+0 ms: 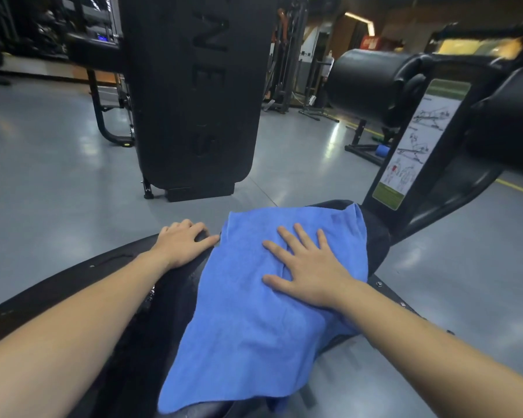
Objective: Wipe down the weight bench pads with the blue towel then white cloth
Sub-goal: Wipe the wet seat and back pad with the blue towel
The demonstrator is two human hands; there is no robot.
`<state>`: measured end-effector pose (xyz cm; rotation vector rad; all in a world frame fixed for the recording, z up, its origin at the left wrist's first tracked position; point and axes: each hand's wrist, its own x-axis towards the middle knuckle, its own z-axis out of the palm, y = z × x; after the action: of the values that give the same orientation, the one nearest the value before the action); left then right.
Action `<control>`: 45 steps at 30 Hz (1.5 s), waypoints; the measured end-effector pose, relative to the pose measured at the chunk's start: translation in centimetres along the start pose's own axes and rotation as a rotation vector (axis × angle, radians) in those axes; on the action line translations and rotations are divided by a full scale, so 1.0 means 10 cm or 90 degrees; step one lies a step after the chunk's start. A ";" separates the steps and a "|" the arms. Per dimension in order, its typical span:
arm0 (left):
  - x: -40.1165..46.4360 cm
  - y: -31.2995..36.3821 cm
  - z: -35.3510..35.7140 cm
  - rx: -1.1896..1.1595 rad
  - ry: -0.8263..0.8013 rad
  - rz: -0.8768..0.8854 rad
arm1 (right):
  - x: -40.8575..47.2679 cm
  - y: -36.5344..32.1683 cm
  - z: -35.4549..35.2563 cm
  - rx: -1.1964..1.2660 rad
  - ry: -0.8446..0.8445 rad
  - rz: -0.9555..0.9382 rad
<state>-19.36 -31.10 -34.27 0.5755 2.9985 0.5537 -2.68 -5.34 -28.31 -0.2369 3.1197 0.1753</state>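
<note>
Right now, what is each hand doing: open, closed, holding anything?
Left hand: open, resting on the bench pad edge.
Right hand: open, fingers spread, pressing the blue towel flat.

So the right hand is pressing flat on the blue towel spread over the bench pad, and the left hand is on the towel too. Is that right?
Not quite. In the head view the left hand rests on the bare black bench pad beside the blue towel, not on it. The right hand does press flat on the towel.
</note>
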 end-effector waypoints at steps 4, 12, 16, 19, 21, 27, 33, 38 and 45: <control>0.01 -0.01 0.02 -0.004 0.002 0.002 | 0.23 0.07 -0.07 0.013 -0.042 -0.030; -0.02 0.02 0.00 0.003 0.018 0.006 | 0.72 0.12 -0.10 0.025 -0.033 0.060; -0.02 0.00 0.01 0.000 0.021 0.002 | 0.57 0.32 -0.12 0.033 -0.013 0.123; -0.02 -0.02 0.02 0.003 0.006 0.005 | 0.34 0.61 -0.13 0.048 0.017 0.190; -0.01 -0.01 0.01 0.005 0.010 0.010 | 0.20 0.78 -0.15 0.052 0.032 0.227; -0.03 0.00 -0.02 0.007 0.010 0.009 | -0.04 0.90 -0.08 0.064 0.075 0.306; -0.02 0.01 -0.03 0.013 0.001 0.008 | -0.07 0.93 -0.09 0.045 0.059 0.283; 0.02 0.00 0.00 0.021 -0.003 0.009 | 0.24 1.12 -0.23 0.041 0.011 0.233; 0.07 -0.02 -0.01 0.039 -0.036 -0.003 | 0.83 1.23 -0.34 0.048 -0.033 0.192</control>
<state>-20.13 -31.07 -34.21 0.5766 2.9714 0.4384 -12.69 5.09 -23.71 0.2358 3.0830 0.0638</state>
